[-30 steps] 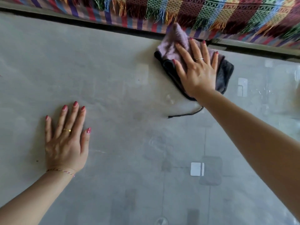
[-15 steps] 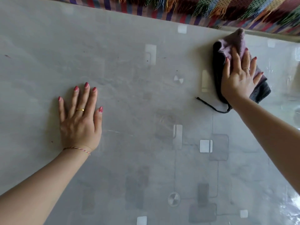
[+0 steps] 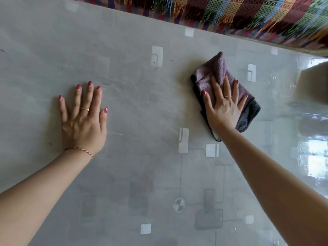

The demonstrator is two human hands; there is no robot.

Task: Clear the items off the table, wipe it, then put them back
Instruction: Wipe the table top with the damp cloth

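A glossy grey table [image 3: 142, 71] with a pattern of pale squares fills the view, and no items stand on the part I see. A purple and dark grey cloth [image 3: 218, 68] lies on it at the far right, with a thin dark loop trailing toward me. My right hand [image 3: 224, 108] presses flat on the cloth, fingers spread over it. My left hand [image 3: 83, 119] rests palm down on the bare surface at the left, fingers apart, holding nothing.
A multicoloured woven fabric with a fringe [image 3: 248, 13] runs along the table's far edge. A tan object [image 3: 315, 82] enters from the right edge, partly cut off. Bright window glare [image 3: 312, 157] reflects on the table's right side.
My right hand has slid the cloth to the right along the far edge, then a little toward me. My left hand has stayed flat on the table.
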